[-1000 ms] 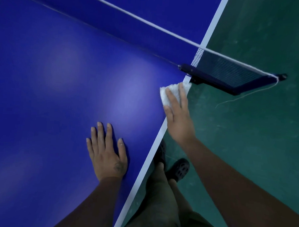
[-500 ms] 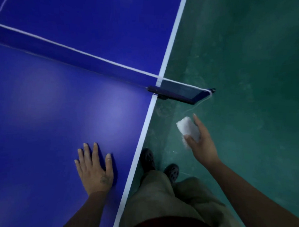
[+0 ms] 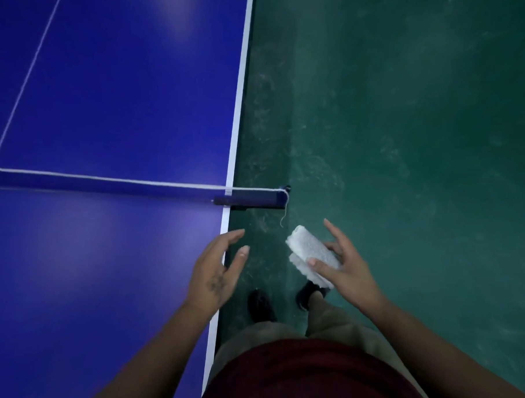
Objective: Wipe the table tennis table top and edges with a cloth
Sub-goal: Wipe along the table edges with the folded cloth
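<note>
- Beside the right edge of a blue counter (image 3: 109,102), at roughly 5 o'clock from the net clamp (image 3: 249,200), a folded white cloth (image 3: 310,250) is held clear of the playing surface, over the green floor (image 3: 408,145).
- The cloth is gripped by the right hand (image 3: 347,271), with the thumb laid across its near end and the other fingers curled beneath it. The forefinger is extended towards 11 o'clock.
- The left hand (image 3: 214,272) is seen at 9 o'clock from the cloth, open and holding nothing. Its fingers are loosely spread and pointed towards 1 o'clock across the counter's white edge line (image 3: 236,122). Whether the surface is touched cannot be told.
- The two hands are set apart, with a strip of floor shown between them.
- The net (image 3: 105,183) is stretched across the counter from 9 o'clock to the clamp, from which a loose cord (image 3: 282,219) is hung.
- Two dark shoes (image 3: 259,304) are planted on the floor at about 6 o'clock from the cloth, near the counter's edge.
</note>
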The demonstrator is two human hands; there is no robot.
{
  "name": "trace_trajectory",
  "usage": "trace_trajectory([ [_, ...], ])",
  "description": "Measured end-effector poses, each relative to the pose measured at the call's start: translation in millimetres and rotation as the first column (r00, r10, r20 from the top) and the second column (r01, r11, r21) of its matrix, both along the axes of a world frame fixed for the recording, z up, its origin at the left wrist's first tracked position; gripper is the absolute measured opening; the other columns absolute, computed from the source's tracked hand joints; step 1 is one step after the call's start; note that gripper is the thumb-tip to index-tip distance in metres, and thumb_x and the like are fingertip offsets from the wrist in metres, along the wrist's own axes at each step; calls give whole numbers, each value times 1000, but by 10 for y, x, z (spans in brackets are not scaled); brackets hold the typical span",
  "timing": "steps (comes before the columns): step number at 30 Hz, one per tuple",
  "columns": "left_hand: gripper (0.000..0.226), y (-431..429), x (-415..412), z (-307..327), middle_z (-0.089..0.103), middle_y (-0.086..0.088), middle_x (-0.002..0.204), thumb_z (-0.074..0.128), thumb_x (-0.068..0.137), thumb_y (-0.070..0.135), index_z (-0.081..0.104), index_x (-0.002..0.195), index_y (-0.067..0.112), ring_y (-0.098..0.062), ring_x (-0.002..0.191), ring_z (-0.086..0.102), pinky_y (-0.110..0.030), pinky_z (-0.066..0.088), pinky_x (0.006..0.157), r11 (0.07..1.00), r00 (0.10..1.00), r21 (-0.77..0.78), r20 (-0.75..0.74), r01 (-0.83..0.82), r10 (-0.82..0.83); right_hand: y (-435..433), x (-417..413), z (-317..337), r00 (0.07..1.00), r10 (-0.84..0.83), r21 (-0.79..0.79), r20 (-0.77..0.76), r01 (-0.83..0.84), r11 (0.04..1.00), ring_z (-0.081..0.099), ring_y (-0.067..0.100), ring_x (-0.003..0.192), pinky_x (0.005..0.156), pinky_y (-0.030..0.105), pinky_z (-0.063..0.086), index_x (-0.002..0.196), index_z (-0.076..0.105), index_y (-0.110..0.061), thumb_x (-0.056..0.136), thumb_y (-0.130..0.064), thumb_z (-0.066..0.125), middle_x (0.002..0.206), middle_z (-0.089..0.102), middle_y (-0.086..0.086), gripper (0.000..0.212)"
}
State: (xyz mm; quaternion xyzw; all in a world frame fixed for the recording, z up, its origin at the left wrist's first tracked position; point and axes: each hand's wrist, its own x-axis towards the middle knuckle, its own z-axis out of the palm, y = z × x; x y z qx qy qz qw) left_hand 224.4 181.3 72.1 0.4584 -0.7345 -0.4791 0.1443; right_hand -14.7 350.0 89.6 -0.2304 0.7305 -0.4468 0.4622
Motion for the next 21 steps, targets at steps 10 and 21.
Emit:
trace_trajectory([
  [10, 56, 121, -1633, 756, 56, 27, 151, 68, 99, 63, 49, 151, 52, 1, 144, 52, -33, 47, 115, 965, 968, 97, -91, 243, -234, -92, -973, 386, 988, 86, -198, 125, -60, 978, 75, 15, 100, 86, 28, 61, 152, 55, -39, 78, -32, 90, 109, 74, 1, 82],
  [21, 7, 60, -2366, 1008, 79, 3, 101, 77, 102, 33, 73, 107, 36, -12, 90, 76, -22, 58, 74, 980, 990, 201, -142, 8, 21, -490, -1853, 521, 959, 239, -209, 151, -205, 956, 75, 11, 99, 82, 28, 62, 151, 53, -37, 75, -39, 90, 111, 74, -8, 84],
])
